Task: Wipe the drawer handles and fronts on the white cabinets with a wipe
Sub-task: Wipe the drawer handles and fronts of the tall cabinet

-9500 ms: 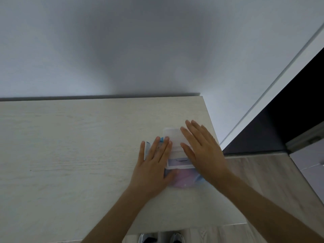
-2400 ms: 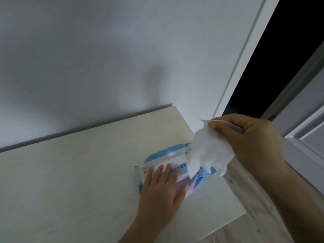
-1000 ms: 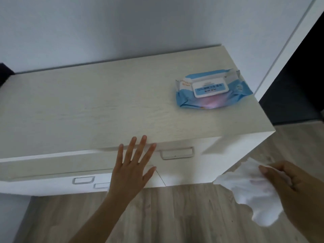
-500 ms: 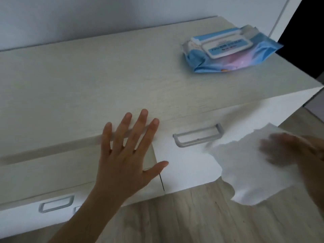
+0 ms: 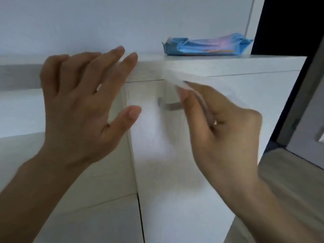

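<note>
the fingers (image 5: 188, 95) of the right hand (image 5: 222, 130), centre right of the frame, are pinched on the wipe (image 5: 177, 79), a blurred white sheet trailing up and left from them. the left hand (image 5: 82, 111), centre left, is empty with its fingers spread, hovering in front of the cabinet edge; whether it touches i cannot tell. just behind the right fingertips lies the drawer handle (image 5: 170, 106), a grey bar whose long axis runs left to right across the white drawer front (image 5: 154, 141); only its left end shows, the rest hidden by the hand, so the right hand is plainly the nearer. up on the cabinet top (image 5: 228, 65), upper right, sits the blue wipes pack (image 5: 206, 47). half a second ago the wipe hung open, lower and right of the handle; now it is bunched at the handle and the view has dropped
</note>
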The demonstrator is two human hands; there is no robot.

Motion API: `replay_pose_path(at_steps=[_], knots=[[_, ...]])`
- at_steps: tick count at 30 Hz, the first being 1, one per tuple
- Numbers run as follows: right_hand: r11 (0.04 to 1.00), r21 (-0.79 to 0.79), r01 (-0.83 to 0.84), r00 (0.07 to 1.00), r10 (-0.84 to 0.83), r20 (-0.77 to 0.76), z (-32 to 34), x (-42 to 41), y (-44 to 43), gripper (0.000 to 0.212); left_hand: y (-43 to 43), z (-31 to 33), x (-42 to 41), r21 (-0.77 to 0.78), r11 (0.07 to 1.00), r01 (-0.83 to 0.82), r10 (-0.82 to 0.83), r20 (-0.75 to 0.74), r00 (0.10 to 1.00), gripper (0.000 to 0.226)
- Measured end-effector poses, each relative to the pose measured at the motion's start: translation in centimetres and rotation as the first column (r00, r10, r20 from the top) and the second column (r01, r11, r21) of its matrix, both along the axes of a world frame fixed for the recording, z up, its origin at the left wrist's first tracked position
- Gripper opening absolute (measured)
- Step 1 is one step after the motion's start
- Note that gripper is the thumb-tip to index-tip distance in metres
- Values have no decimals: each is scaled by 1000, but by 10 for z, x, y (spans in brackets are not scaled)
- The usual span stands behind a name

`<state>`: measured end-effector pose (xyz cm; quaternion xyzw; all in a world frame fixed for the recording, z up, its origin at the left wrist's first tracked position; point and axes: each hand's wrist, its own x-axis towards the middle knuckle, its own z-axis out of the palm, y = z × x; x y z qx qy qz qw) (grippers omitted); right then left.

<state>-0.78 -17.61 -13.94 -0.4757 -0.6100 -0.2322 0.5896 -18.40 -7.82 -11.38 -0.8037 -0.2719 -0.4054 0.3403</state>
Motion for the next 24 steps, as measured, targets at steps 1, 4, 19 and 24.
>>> replay_pose_path(at_steps=[1, 4, 19, 24], knots=[[999, 43, -13, 999, 11, 49, -15, -10, 6, 23, 0, 0, 1, 17, 1000, -10, 10, 7, 1000, 75], [998, 49, -36, 991, 29, 130, -31, -7, 18, 50, 0, -1, 1, 66, 997, -40, 38, 31, 999, 75], [885, 464, 41, 975, -136, 173, -33, 12, 65, 20, -1, 0, 3, 6, 1000, 29, -29, 75, 997, 72], [864, 503, 25, 953, -172, 249, -32, 0, 75, 21, 1, -1, 3, 17, 1000, 17, -18, 77, 997, 69]])
